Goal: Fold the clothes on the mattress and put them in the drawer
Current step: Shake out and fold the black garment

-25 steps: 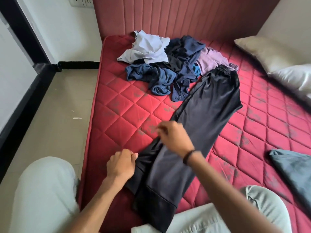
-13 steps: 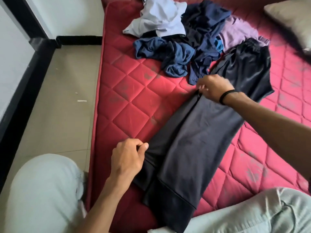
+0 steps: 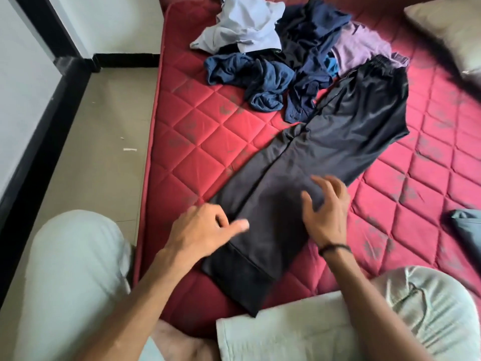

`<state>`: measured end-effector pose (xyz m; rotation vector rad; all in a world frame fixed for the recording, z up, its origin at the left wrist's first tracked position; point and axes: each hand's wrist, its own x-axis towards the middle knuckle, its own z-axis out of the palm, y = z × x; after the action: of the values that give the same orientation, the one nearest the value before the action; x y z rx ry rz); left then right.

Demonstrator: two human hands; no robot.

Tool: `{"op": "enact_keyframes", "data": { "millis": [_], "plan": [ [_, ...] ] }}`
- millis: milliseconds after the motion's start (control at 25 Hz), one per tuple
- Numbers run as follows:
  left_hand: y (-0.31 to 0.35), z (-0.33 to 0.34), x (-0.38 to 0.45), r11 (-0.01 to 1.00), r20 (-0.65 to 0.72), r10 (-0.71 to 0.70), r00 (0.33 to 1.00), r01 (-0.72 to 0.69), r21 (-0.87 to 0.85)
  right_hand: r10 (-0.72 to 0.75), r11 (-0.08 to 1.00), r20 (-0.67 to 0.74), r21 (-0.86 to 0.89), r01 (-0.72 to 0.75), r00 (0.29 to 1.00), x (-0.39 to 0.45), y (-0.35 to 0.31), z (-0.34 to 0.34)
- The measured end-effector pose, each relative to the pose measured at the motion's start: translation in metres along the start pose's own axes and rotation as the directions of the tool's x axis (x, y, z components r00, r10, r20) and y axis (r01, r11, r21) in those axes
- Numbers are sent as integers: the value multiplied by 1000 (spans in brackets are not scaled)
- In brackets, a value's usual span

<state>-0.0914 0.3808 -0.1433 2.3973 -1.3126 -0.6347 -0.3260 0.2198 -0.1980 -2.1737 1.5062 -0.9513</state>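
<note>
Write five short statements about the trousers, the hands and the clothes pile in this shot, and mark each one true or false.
1. The black trousers lie spread flat on the red mattress. True.
2. The right hand grips the waistband. False: it hovers open over the legs.
3. The left hand is near the trousers' left edge. True.
4. The clothes pile is on the floor. False: it is on the mattress.
5. A pillow lies at the far right. True.

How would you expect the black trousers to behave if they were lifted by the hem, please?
The trousers would probably drape limply, since they lie flat along the mattress. The sheen suggests smooth fabric that may slide. They look thin, so likely light.
</note>
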Motion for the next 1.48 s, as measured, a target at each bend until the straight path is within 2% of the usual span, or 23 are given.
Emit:
{"op": "enact_keyframes", "data": {
  "millis": [40, 120, 240, 360, 440, 600, 640, 720, 800, 1000, 1120, 1240, 1280, 1360, 1480],
  "plan": [
    [2, 5, -9, 998, 110, 0, 994, -7, 57, 112, 994, -18, 9, -112, 994, -19, 12, -9],
    [1, 11, -15, 997, 169, 4, 986, -18, 77, 244, 969, 27, 21, -245, 969, -20, 26, -13],
    [-8, -1, -13, 997, 175, -63, 983, 69, -29, 200, 978, 103, 35, -204, 974, -16, 16, -8],
    [-15, -8, -13, 988, 217, -72, 973, 99, -116, 247, 962, 33, 109, -249, 968, -33, 8, -7],
    [-13, -4, -13, 991, 203, -63, 977, 85, -103, 340, 928, 0, 162, -335, 940, -34, 4, -11],
    [-6, 12, -12, 999, 70, -49, 996, 48, 27, 457, 863, -6, 247, -441, 889, -25, 0, -23],
    [-5, 15, -11, 999, 60, -27, 998, 24, 38, 434, 877, -11, 237, -419, 901, -20, 1, -22],
    [-6, 16, -9, 999, 66, 5, 998, -7, 32, 296, 942, -10, 169, -290, 955, 2, 1, -15],
    [-9, 14, -10, 999, 54, 18, 998, -19, 29, 202, 972, 76, 103, -210, 976, 43, -6, -8],
    [1, 17, -6, 998, -23, 36, 999, -37, -53, 286, 957, 340, -137, -254, 896, 177, -20, 0],
    [9, 15, 8, 998, -1, 41, 999, -41, -49, 236, 933, 442, -353, -74, 865, 237, -9, 9],
    [12, 4, 17, 999, 59, 16, 998, -14, -31, 197, 860, 549, -494, 125, 812, 267, -2, 16],
    [14, -2, 18, 1000, 67, 9, 998, -7, -27, 189, 826, 560, -534, 178, 807, 272, -2, 16],
    [15, -9, 21, 999, 57, 8, 998, -5, -40, 161, 766, 504, -606, 215, 849, 281, 0, 17],
    [7, -16, 24, 996, 29, -34, 999, 36, -78, 123, 776, 389, -612, 156, 913, 297, -6, 15]
  ]
}}
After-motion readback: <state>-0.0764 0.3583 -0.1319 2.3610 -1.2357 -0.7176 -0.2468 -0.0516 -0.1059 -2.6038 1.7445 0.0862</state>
